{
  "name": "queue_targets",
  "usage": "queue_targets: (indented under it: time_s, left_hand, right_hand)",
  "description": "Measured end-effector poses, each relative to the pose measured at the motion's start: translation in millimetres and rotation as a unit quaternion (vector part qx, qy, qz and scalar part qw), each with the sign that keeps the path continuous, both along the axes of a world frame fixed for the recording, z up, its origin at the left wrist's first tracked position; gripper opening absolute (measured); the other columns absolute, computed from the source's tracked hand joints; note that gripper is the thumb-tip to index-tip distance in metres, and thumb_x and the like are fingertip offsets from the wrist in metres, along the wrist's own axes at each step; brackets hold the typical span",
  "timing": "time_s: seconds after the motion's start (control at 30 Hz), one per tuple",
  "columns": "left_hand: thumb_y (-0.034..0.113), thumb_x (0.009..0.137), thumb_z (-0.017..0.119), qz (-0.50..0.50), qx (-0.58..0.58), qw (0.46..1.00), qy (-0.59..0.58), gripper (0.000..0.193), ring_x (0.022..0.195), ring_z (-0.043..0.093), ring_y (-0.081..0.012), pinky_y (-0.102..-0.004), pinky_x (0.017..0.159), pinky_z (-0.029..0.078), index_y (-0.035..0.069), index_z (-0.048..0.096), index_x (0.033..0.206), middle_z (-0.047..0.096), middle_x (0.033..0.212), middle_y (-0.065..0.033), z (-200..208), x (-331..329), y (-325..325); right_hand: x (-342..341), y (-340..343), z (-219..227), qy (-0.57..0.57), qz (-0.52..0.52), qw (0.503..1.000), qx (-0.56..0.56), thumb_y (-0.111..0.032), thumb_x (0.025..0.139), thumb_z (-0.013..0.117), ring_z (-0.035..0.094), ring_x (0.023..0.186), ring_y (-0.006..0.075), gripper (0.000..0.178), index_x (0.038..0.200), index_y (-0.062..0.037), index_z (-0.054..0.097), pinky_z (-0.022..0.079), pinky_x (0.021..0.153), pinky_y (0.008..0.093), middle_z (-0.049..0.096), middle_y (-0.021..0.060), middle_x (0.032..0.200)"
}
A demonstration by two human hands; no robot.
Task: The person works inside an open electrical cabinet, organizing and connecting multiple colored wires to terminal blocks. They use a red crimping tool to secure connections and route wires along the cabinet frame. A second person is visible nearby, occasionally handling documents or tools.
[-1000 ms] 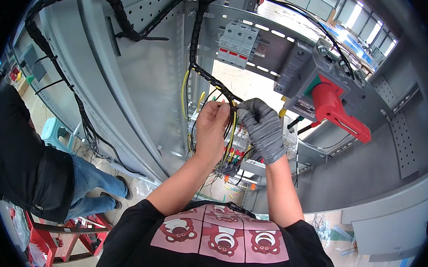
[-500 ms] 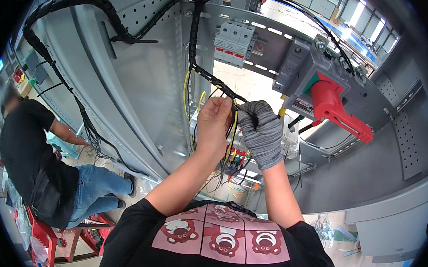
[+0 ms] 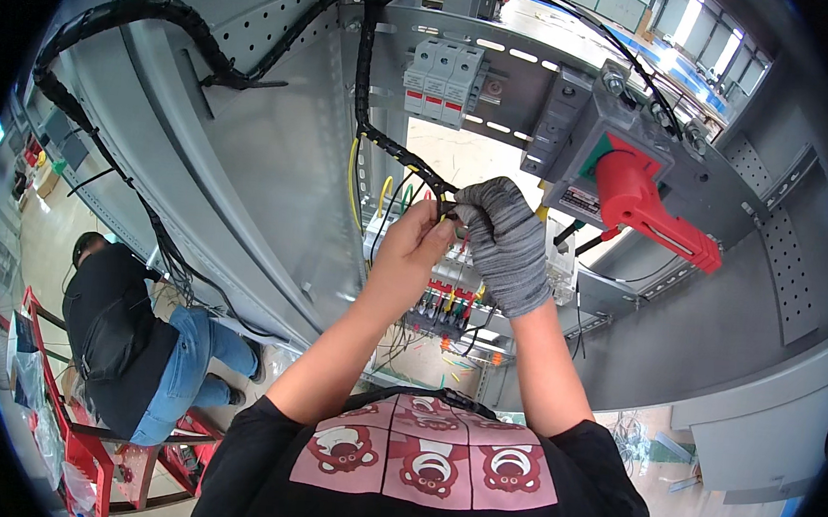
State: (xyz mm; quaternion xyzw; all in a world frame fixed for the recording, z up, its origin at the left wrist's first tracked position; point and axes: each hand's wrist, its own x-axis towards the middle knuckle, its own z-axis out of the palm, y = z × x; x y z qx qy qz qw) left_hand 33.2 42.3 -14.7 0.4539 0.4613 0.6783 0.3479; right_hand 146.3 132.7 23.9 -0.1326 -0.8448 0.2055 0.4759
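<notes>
A black-wrapped wire bundle (image 3: 404, 157) runs down from the cabinet's upper rail and slants right to my hands, with yellow wire showing through its wrap. My left hand (image 3: 409, 249) is bare, its thumb and fingers pinched on the bundle's lower end. Beside it, my right hand (image 3: 504, 241) wears a grey knit glove; its fingers curl closed around the bundle. The gloved fingers hide part of what they grip. Loose yellow wires (image 3: 353, 182) hang to the left of my hands. Below them is a row of terminals with coloured wires (image 3: 444, 304).
A grey switch with a red handle (image 3: 643, 203) sits on the right, next to a white fuse-holder block (image 3: 443, 80). Thick black harness (image 3: 143, 11) arches over the left panel. At far left a co-worker (image 3: 121, 324) bends beside a red metal frame (image 3: 83, 456).
My left hand has moved slightly down, and the wires hanging between my hands now show less. My right hand has shifted slightly up. The co-worker has bent lower, with the head turned down.
</notes>
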Motion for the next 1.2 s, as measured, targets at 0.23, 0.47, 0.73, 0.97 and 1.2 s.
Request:
queue_targets:
  time_s: [0.23,0.47,0.73,0.97,1.2]
  left_hand:
    - [0.022,0.098,0.045,-0.089,-0.055,0.994,-0.039,0.021,0.055,0.043,-0.0055,-0.0202,0.051,0.034,0.003,0.054,0.093,0.052,0.069,0.0011,15,-6,-7]
    - [0.018,0.098,0.045,-0.021,-0.044,0.989,0.139,0.016,0.058,0.050,-0.0081,-0.0205,0.054,0.039,0.003,0.050,0.098,0.050,0.068,-0.0002,8,-5,-10]
    - [0.005,0.092,0.054,0.167,0.060,0.984,0.033,0.021,0.067,0.054,-0.0084,-0.0218,0.059,0.043,-0.001,0.045,0.109,0.053,0.087,-0.0038,-4,22,-11]
    - [0.009,0.094,0.051,0.126,0.031,0.990,0.047,0.020,0.075,0.050,-0.0064,-0.0199,0.066,0.042,-0.003,0.048,0.109,0.056,0.092,-0.0042,-8,10,-13]
    - [0.017,0.096,0.048,-0.023,-0.017,0.996,-0.080,0.020,0.063,0.037,-0.0028,-0.0173,0.056,0.031,0.000,0.052,0.105,0.050,0.081,0.0008,4,3,-21]
  right_hand:
    - [3,-7,-9,0.012,-0.002,0.998,-0.055,-0.002,0.080,0.060,0.061,0.076,0.0270,0.012,0.091,-0.0018,0.064,0.049,0.069,0.0329,0.060,0.0118,0.082]
    - [2,-9,-23,0.022,0.002,0.987,-0.162,-0.001,0.082,0.059,0.062,0.076,0.0247,0.010,0.091,-0.0001,0.063,0.049,0.070,0.0316,0.061,0.0119,0.083]
    - [6,-5,4,-0.042,-0.001,0.999,-0.004,0.002,0.077,0.060,0.060,0.080,0.0263,0.016,0.092,-0.0010,0.064,0.049,0.073,0.0321,0.061,0.0115,0.086]
    - [-1,2,21,-0.067,0.058,0.994,0.063,-0.002,0.076,0.066,0.061,0.082,0.0264,0.015,0.091,-0.0006,0.064,0.049,0.073,0.0318,0.061,0.0107,0.086]
    - [-7,10,22,-0.039,0.096,0.992,0.069,-0.004,0.076,0.063,0.061,0.079,0.0284,0.016,0.091,-0.0026,0.065,0.050,0.071,0.0339,0.062,0.0113,0.087]
